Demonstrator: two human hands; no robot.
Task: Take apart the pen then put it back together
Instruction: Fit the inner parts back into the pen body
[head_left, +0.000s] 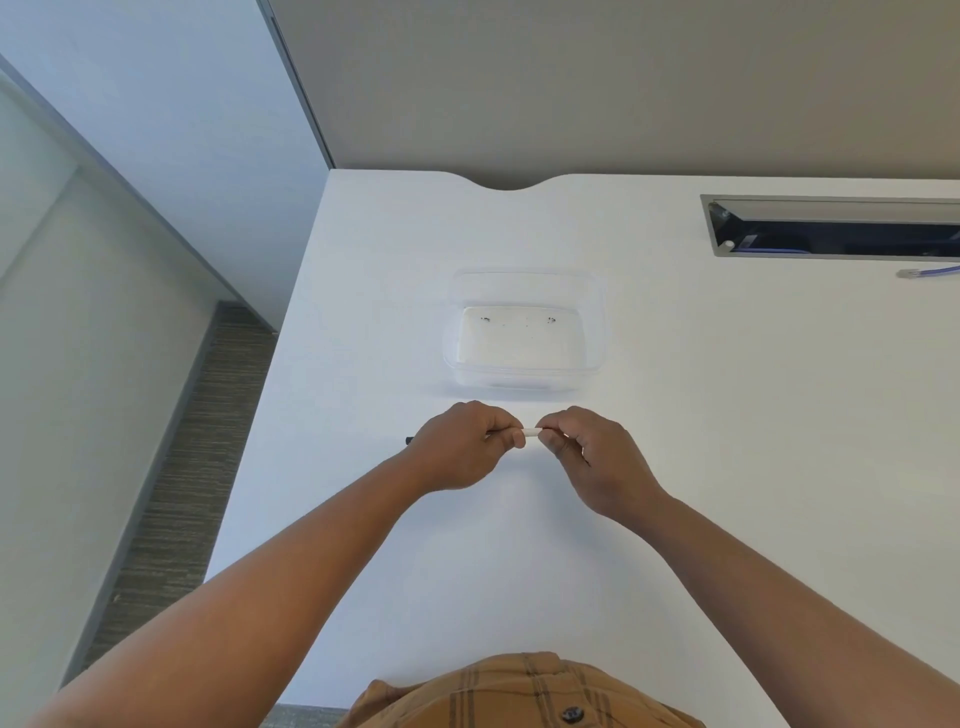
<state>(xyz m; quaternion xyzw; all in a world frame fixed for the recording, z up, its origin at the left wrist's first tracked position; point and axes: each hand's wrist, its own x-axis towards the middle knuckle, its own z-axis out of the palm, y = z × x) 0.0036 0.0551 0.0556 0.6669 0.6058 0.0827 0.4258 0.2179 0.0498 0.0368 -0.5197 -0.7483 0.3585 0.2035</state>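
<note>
Meanwhile both hands, left (460, 447) and right (592, 452), pinch the pen (531, 431) near a clear tub (524, 332) holding only specks.

Open white desk (727, 467) stretches wide to the right of the hands, and there's bare surface on the near side too, between the forearms. Straight ahead, a clear plastic tub (524, 332) sits just beyond the knuckles, blocking the forward lane. Far right at the back, a cable slot (831, 226) is sunk into the top, a purple cable (930, 272) lying just in front of it. To the left, the desk edge drops away close by. A wall panel (571, 78) closes off the back.
</note>
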